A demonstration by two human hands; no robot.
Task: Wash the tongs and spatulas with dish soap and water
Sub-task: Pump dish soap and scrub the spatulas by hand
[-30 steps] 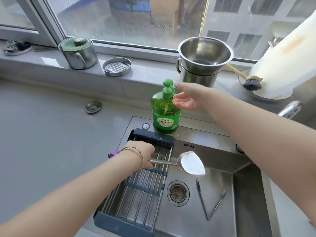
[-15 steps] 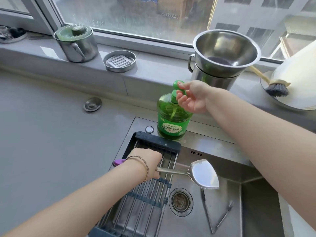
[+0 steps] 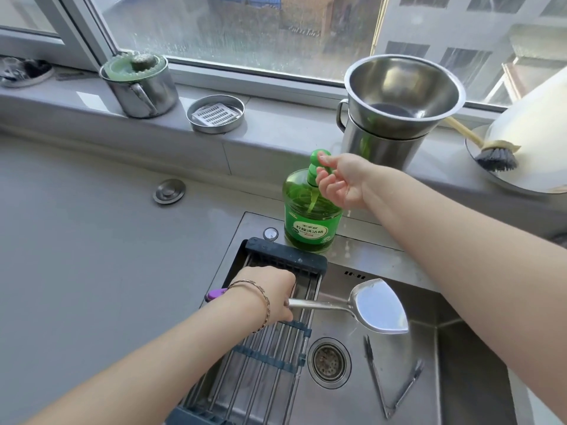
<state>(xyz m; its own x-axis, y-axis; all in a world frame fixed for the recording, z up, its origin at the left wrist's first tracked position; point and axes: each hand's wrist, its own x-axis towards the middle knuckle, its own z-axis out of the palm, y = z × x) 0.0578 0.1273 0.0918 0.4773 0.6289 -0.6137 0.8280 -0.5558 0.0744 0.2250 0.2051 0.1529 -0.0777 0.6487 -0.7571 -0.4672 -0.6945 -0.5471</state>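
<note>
the right hand (image 3: 340, 179) curled round the pump of the soap bottle (image 3: 310, 222) at the far edge of the sink (image 3: 362, 251). the left hand (image 3: 273, 297) gripped the spatula (image 3: 377, 308) by its handle; stiff steel, probably slick when soapy. the light, springy tongs (image 3: 377, 381) lay toward the sink's near right corner.

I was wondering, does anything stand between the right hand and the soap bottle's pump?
Nothing visible does. The right hand touches the pump head of the soap bottle, one finger on top. The left hand holds the spatula over the sink, lower and clear of that reach.
</note>
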